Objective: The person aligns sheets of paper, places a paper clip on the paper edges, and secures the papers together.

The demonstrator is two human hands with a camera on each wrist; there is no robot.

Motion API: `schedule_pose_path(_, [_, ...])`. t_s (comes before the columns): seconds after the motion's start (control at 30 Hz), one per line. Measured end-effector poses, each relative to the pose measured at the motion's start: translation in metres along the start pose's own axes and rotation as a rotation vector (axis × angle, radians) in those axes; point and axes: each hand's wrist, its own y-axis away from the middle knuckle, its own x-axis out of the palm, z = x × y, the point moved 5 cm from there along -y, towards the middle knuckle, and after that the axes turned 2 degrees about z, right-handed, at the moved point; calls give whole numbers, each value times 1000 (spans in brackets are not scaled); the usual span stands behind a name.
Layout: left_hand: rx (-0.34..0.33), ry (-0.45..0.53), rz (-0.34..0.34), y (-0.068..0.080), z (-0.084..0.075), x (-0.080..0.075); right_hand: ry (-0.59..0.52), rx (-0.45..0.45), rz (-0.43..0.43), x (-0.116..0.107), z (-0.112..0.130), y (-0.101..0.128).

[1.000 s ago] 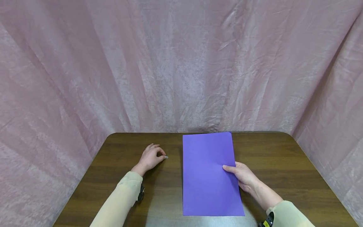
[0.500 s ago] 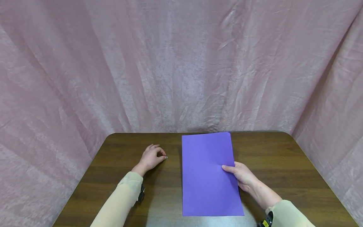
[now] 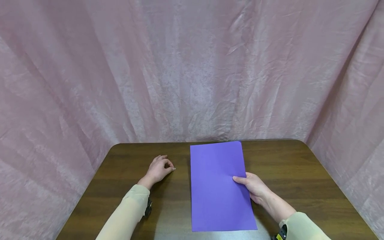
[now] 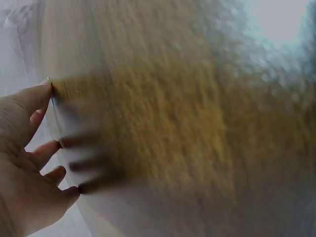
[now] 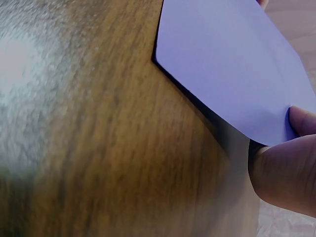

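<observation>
Wooden table (image 3: 300,173), purple paper (image 3: 217,186) in right hand (image 3: 255,188).

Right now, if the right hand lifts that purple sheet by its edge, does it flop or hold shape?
Likely flops: the purple sheet is thin and lies flat on the table. Probably very light. The right hand pinches only the right edge, thumb on top, so the far side would probably sag or slide.
</observation>
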Motion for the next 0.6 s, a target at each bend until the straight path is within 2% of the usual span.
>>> schedule_pose_path(0.3, [-7, -4, -2, 6, -1, 2, -2, 7, -6, 0, -5, -1])
schedule_pose_path(0.6, [-11, 18, -4, -1, 1, 1, 9, 11, 5, -2, 0, 0])
